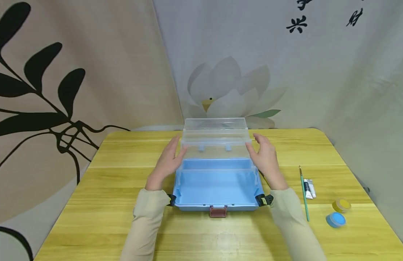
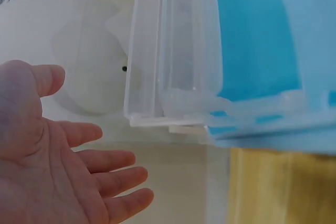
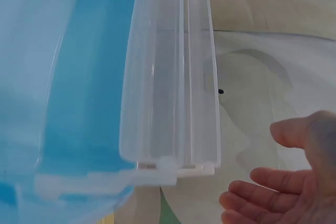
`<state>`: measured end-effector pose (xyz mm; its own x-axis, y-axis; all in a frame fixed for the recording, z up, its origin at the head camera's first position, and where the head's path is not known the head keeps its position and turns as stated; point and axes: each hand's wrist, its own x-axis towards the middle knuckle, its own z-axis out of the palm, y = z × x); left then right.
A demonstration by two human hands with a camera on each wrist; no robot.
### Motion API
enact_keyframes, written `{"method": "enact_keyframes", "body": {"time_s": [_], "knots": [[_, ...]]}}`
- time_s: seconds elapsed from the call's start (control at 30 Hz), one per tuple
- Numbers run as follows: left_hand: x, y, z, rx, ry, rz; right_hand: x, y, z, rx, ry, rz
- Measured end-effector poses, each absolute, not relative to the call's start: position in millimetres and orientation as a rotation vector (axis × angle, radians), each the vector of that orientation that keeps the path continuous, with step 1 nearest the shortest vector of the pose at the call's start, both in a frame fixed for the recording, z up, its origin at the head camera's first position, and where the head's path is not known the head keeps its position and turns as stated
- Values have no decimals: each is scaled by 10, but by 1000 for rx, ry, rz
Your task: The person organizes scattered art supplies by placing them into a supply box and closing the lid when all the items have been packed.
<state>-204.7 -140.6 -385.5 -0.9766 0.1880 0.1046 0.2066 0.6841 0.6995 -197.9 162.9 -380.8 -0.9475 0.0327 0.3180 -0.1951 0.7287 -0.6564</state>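
Blue storage box (image 1: 217, 188) found at centre of table (image 1: 123, 217), brown latch (image 1: 218, 211) on near edge at 6 o'clock, hinge side at 12 o'clock; long axis runs 9 to 3 o'clock, opening faces up. Clear lid (image 1: 215, 136) raised at far edge, standing roughly upright. Left hand (image 1: 168, 161) at 9 o'clock of lid, right hand (image 1: 264, 157) at 3 o'clock; fingers (image 2: 105, 182) straight and released, grasping nothing, just beside lid ends; contact not confirmed. Risk judged: unsupported lid may fall shut or tip backward, shifting box. Brush (image 1: 304, 192), paint tube (image 1: 308, 188), two small pots (image 1: 338, 213) lying well apart at 3 o'clock.
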Motion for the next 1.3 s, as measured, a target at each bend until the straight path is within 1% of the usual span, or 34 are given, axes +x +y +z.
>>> {"method": "enact_keyframes", "body": {"time_s": [0.13, 0.5, 0.77, 1.03, 1.3], "knots": [[-2010, -1471, -3899, -225, -2892, -1346, -1934, 1721, -3838, 105, -2572, 1084], [-1932, -1608, -4062, -18, -2790, -1736, -1801, 1951, -3937, 26, -2394, 1161], [-1889, -1664, -4134, 57, -2566, -2100, -1684, 2151, -4058, -36, -2319, 1177], [-1800, -1697, -4221, 138, -2544, -2218, -1588, 2442, -4225, -182, -2404, 1160], [-1759, -1681, -4368, 186, -2567, -2252, -1470, 2781, -4340, -279, -2512, 943]]}}
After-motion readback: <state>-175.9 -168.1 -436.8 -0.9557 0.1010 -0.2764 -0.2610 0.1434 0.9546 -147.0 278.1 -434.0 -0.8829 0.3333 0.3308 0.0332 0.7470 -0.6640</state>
